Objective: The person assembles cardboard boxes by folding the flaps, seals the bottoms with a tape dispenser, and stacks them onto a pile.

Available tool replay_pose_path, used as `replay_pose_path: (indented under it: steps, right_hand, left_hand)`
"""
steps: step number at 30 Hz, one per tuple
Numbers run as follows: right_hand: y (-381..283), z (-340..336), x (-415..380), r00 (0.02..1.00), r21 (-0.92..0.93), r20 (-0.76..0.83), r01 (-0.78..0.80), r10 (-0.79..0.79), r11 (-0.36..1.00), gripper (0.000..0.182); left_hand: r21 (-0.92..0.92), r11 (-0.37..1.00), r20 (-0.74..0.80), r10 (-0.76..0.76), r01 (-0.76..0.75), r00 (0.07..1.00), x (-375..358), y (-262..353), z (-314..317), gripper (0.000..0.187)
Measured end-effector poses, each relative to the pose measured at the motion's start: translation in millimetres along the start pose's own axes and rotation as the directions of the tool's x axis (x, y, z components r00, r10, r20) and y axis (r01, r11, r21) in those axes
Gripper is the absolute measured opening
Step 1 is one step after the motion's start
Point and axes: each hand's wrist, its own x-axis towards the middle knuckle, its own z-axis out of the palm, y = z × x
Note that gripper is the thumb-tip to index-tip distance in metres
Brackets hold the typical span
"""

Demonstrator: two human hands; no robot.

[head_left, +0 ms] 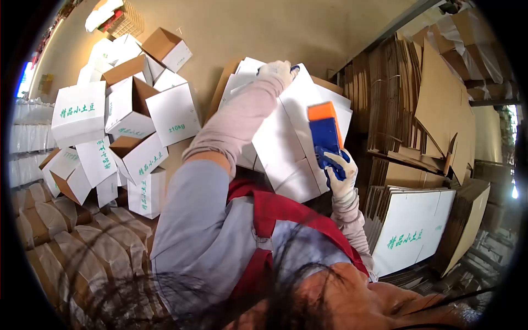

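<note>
White folded cardboard cartons [286, 148] lie stacked flat in front of my body, with brown inner sides showing at some edges. My left hand [276, 71], in a pale glove with blue at the fingertips, reaches to the far edge of the top carton. Its fingers are bent over that edge, and their tips are partly hidden. On the right, my gloved right hand [342, 173] is closed round the blue handle of a blue-and-orange carton stapler [324, 125]. The stapler's orange end points away from me, over the right side of the stack.
To the left is a heap of assembled white cartons [126, 115] with green print, some open. Tied flat brown cardboard [385, 93] stands at right, above more printed flat cartons [412, 231]. Wrapped brown bundles [71, 258] fill the lower left. A wicker basket [129, 22] sits far back.
</note>
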Motion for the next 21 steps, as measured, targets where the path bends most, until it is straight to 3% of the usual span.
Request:
replay_pose_path:
  steps: [1,3,4,5,7,9,10,11,12,13,15,16,18,19,21]
  right_hand:
    - [3.4,5.4,-2.1,1.000,0.210,0.027,-0.014,0.008,0.978,0.029]
    - [7.2,30.1,-1.2,0.978,0.595,0.160,-0.204,0.134,0.777,0.026]
    - [-0.2,41.3,7.0,0.988,0.391,0.136,-0.121,0.073,0.912,0.023]
    - [50.2,66.0,-8.3,0.971,0.392,0.232,-0.154,0.064,0.907,0.025]
    - [53.9,60.2,-7.5,0.983,0.513,0.184,-0.118,0.025,0.850,0.025]
    - [51.1,55.3,-12.6,0.961,0.566,0.271,-0.208,0.059,0.798,0.026]
    - [50.7,53.4,-14.2,0.961,0.547,0.269,-0.212,0.070,0.810,0.026]
    - [51.4,53.2,-11.3,0.960,0.530,0.271,-0.205,0.065,0.823,0.026]
    - [51.5,55.4,-11.4,0.961,0.583,0.269,-0.213,0.062,0.784,0.026]
    - [48.4,54.8,-9.2,0.961,0.588,0.269,-0.213,0.060,0.781,0.026]
    - [41.3,48.2,-4.0,0.950,0.645,0.308,-0.240,0.041,0.725,0.023]
    - [40.5,46.8,-6.1,0.948,0.640,0.315,-0.244,0.040,0.728,0.023]
    - [38.7,42.8,-9.5,0.936,0.675,0.321,-0.333,0.144,0.659,0.021]
    - [40.3,43.1,-8.9,0.938,0.675,0.319,-0.326,0.136,0.662,0.021]
    - [45.1,44.6,-9.4,0.949,0.715,0.300,-0.290,0.096,0.636,0.026]
  left_hand:
    - [0.008,1.000,0.085,0.013,-0.013,0.996,8.9,-5.8,-5.8,0.052]
    - [-0.008,1.000,0.086,0.018,-0.018,0.996,23.3,-17.8,-5.0,0.052]
    - [-0.035,0.999,0.056,0.037,-0.036,0.998,29.0,-22.5,-3.3,0.051]
    - [-0.063,0.996,0.017,0.057,-0.055,0.998,33.0,-26.2,-3.2,0.050]
    - [-0.160,0.987,0.005,0.004,-0.003,1.000,9.4,-35.3,-34.4,0.046]
    - [-0.286,0.901,-0.304,0.236,-0.325,0.923,-6.4,-50.7,-22.6,0.043]
    - [-0.615,0.786,0.139,0.186,-0.062,0.973,-23.4,-48.8,-29.9,0.045]
    - [-0.725,0.667,0.434,0.248,0.173,0.866,-33.7,-54.1,-29.2,0.050]
    - [-0.725,0.569,0.632,0.325,0.388,0.704,-46.3,-50.6,-34.5,0.053]
    - [-0.577,0.790,0.643,0.281,0.209,0.713,-63.5,-45.1,-42.7,0.050]
    - [-0.631,0.774,0.606,0.457,0.045,0.651,-77.0,-36.6,-35.2,0.045]
    - [-0.637,0.769,0.602,0.459,0.048,0.653,-78.8,-38.6,-26.7,0.045]
    - [-0.690,0.671,0.240,0.566,-0.272,0.789,-79.5,-39.9,-18.6,0.040]
    - [-0.687,0.671,0.233,0.565,-0.277,0.792,-81.0,-39.4,-23.0,0.040]
    - [-0.818,0.474,0.525,0.386,0.325,0.759,-92.6,-36.6,-32.3,0.036]
